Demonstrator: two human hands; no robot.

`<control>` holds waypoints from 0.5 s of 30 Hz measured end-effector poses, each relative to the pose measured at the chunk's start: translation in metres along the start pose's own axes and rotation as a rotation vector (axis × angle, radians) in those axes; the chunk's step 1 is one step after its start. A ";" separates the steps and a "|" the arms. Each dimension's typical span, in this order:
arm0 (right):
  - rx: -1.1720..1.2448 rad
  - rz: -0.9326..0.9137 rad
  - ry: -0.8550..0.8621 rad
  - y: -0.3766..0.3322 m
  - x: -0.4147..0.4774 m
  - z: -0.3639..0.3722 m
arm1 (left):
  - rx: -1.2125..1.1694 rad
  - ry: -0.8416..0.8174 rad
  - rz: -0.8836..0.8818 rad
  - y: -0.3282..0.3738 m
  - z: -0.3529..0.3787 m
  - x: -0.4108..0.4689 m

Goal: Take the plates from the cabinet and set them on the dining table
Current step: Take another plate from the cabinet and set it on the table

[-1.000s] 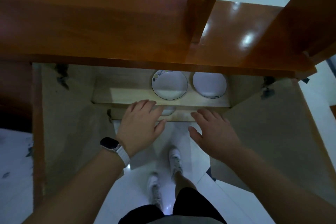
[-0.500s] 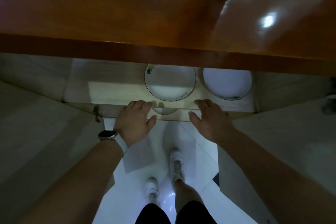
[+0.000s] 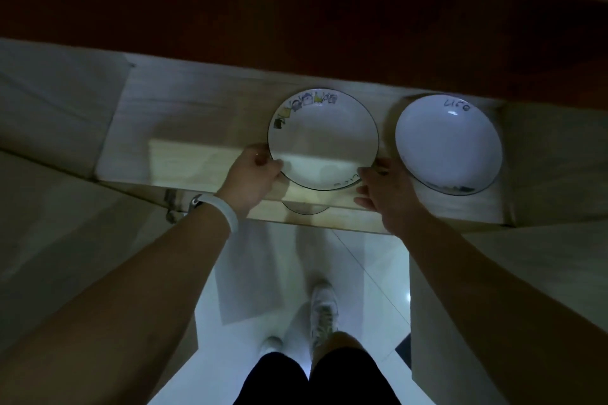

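Both hands clamp decorated plate (image 3: 324, 138): left grip (image 3: 251, 174), right grip (image 3: 381, 189) opposite rims.

a glossy white tiled floor (image 3: 260, 276) fills the lower middle of the frame. two pale sneakers (image 3: 324, 309) stand on it at bottom centre, above black shorts (image 3: 316, 381). a white watch strap (image 3: 227, 215) sits left of centre.

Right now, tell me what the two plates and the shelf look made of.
Illustrated plate: likely glazed ceramic, white with a thin dark rim. Plain plate: likely the same, showing a bright glossy highlight. Shelf: pale wood or laminate, faint grain, matte.
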State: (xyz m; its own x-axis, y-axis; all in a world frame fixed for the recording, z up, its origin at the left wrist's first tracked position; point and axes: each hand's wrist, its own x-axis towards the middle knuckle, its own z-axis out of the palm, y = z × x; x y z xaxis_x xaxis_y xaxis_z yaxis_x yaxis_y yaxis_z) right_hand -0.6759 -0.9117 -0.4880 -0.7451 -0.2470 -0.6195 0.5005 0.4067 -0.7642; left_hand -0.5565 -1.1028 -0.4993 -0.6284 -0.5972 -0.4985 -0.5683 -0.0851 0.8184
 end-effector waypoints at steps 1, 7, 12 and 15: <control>0.016 -0.021 -0.004 0.000 0.005 0.003 | 0.002 -0.013 0.020 0.000 0.001 0.006; 0.041 -0.139 0.029 -0.002 0.026 0.014 | 0.014 -0.010 0.073 0.002 0.007 0.034; 0.066 -0.162 0.005 0.000 0.028 0.012 | 0.034 0.031 0.076 0.006 0.012 0.034; 0.110 -0.124 -0.009 0.005 0.025 0.009 | 0.077 0.029 0.079 0.005 0.011 0.025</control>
State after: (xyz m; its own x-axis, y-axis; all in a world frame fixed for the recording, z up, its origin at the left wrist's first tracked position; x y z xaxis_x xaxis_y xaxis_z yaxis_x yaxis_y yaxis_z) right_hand -0.6884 -0.9237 -0.5093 -0.8003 -0.2976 -0.5205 0.4508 0.2737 -0.8496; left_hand -0.5811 -1.1090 -0.5108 -0.6581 -0.6225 -0.4237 -0.5571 0.0239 0.8301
